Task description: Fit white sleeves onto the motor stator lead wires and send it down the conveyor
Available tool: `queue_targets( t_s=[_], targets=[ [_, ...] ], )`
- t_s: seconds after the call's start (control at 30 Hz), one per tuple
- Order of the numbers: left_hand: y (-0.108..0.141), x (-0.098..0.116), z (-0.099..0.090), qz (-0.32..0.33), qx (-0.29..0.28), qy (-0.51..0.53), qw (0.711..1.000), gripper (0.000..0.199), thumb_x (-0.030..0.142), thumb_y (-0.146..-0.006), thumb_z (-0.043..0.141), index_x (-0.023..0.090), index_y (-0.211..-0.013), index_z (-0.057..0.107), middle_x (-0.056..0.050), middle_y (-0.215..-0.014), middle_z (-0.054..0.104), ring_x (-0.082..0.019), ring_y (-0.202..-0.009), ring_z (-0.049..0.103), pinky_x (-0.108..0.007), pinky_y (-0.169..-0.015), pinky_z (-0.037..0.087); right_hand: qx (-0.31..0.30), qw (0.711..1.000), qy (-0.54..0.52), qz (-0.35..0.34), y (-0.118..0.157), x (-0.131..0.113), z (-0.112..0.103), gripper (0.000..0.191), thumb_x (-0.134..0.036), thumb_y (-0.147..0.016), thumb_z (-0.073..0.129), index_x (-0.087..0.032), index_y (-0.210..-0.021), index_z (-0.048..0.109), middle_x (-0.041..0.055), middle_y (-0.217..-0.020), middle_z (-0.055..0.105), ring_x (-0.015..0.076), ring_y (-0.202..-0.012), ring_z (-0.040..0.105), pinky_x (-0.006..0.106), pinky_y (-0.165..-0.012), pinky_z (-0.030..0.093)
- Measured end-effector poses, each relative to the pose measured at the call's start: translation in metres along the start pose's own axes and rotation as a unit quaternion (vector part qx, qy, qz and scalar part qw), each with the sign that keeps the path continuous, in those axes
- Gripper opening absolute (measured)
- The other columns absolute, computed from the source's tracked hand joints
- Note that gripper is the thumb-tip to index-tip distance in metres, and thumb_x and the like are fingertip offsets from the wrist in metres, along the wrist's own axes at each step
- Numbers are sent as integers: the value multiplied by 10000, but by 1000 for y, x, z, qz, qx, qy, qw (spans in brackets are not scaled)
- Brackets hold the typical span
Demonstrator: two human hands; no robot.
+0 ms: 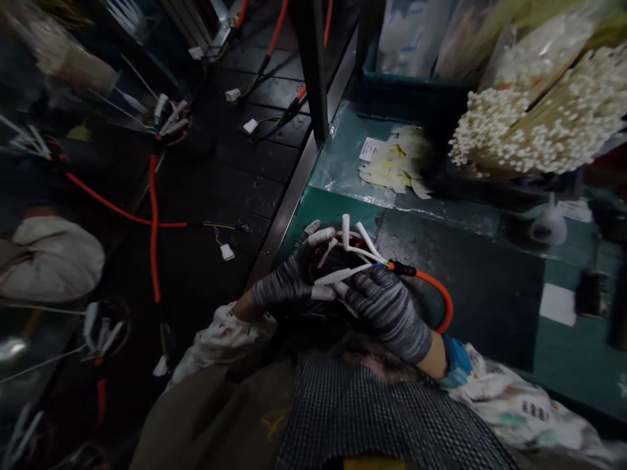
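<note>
A round, dark motor coil with copper windings [318,253] is held low in front of my body, at the near edge of the green table. My left hand [294,274], in a grey striped glove with white fingertips, grips its left side. My right hand [385,307], gloved alike, is closed at its lower right side, beneath the wires. White sleeves [345,232] stand up from the coil, and another lies across its front. The wires gather into an orange cable [443,297] that curves down behind my right wrist. The coil's underside is hidden.
Left of the table, a dark slatted conveyor [220,189] carries orange cables [153,228] with white connectors. A person's sleeve [53,258] is at far left. Yellow-white pieces [396,163] lie on plastic beyond my hands, near bundled white-tipped parts [548,124] and a teal bin [411,88].
</note>
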State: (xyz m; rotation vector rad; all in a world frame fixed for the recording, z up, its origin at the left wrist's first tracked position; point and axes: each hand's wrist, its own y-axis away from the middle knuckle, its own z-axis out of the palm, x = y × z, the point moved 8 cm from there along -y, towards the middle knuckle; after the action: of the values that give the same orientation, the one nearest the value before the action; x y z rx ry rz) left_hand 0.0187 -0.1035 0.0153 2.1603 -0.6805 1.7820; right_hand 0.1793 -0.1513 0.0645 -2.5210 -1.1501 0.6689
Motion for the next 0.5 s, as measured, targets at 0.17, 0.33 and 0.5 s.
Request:
queue_targets(
  t_s=[0.17,0.33,0.5],
  targets=[
    [0,-8,-5,-8,-8,-62,998,1032,618,-908,841,403,-1734,260,-146,-1828,278,-405,-1668,356,-604,-1284,481,-64,998,-5,-8,-5,3,10,344,-92,-1026,641,-229,-1291,812,96,-1194,843,268,-1082,742,430,-939,647],
    [0,0,-8,21,-12,-120,993,1077,577,-898,860,390,-1743,219,-166,-1769,386,-395,-1571,495,-596,-1265,503,-34,999,21,12,-12,-2,10,319,-100,-1033,616,-198,-1251,827,122,-1185,842,288,-1077,747,445,-913,667],
    [4,6,-5,-38,-3,-103,994,901,523,-1003,727,407,-1737,216,-133,-1752,414,-362,-1550,523,-585,-1239,534,-37,999,-12,20,-13,-5,10,247,-118,-1048,629,-149,-1193,827,135,-1115,839,282,-1056,748,427,-912,665]
  ],
)
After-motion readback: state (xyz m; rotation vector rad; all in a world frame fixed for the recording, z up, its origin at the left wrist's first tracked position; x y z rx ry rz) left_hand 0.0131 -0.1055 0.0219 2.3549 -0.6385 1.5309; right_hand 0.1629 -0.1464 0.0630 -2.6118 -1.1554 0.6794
